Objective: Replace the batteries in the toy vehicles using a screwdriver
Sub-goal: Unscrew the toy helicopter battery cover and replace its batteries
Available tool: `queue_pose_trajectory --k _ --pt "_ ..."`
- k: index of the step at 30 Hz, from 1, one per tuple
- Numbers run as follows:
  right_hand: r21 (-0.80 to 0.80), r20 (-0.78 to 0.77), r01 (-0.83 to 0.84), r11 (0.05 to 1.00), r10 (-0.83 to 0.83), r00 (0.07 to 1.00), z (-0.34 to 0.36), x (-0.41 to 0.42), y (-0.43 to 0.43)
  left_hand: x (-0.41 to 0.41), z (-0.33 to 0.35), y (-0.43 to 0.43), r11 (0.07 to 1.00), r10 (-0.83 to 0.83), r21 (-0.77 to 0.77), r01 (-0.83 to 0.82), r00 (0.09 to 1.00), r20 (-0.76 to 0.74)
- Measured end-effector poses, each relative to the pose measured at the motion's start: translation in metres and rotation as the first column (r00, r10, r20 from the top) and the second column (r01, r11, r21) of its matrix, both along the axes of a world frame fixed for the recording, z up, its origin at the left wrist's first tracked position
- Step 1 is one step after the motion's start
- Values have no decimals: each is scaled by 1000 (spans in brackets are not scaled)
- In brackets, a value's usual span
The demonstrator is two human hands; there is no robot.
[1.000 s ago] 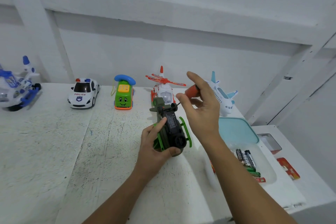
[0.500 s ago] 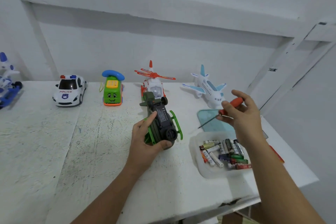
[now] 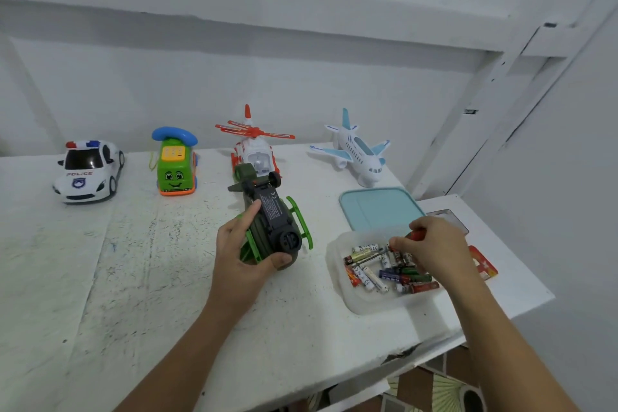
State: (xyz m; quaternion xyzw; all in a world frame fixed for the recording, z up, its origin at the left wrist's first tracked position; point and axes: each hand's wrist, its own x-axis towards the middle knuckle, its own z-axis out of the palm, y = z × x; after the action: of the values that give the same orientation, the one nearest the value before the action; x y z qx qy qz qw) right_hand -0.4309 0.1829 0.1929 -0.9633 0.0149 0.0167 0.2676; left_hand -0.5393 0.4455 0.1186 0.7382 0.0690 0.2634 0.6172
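Left hand (image 3: 240,264) gripped green toy helicopter (image 3: 272,227), belly up, over table (image 3: 133,278). Right hand (image 3: 434,251) curled round screwdriver (image 3: 417,235), fingertips over batteries (image 3: 391,273) in clear tray (image 3: 364,306). Likely step: fetching cell. Best to park screwdriver first, pinch single battery, hold helicopter level.

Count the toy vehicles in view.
5: police car, green phone car, red helicopter, white plane along the wall; dark green helicopter in the left hand. Others may sit off-frame.
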Motion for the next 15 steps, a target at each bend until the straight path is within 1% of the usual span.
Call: queue_pose_trajectory --k 2,4,7,11,15 --pt "-85 -41 -23 996 20 999 3 -1 6 0 -1 0 1000 6 10 -6 1000 2" --pt "-101 -75 -37 994 29 997 2 -3 10 0 -2 1 1000 9 20 -9 1000 5" --pt "-45 -83 -59 997 55 995 -1 -3 8 0 -2 1 1000 15 26 -15 1000 -1" --pt "98 -49 -79 992 84 995 -4 -4 -1 -1 -1 0 999 22 31 -21 1000 -13" --pt "194 -30 -91 977 99 995 -6 -8 -5 -1 1 -2 999 24 37 -24 1000 -12"
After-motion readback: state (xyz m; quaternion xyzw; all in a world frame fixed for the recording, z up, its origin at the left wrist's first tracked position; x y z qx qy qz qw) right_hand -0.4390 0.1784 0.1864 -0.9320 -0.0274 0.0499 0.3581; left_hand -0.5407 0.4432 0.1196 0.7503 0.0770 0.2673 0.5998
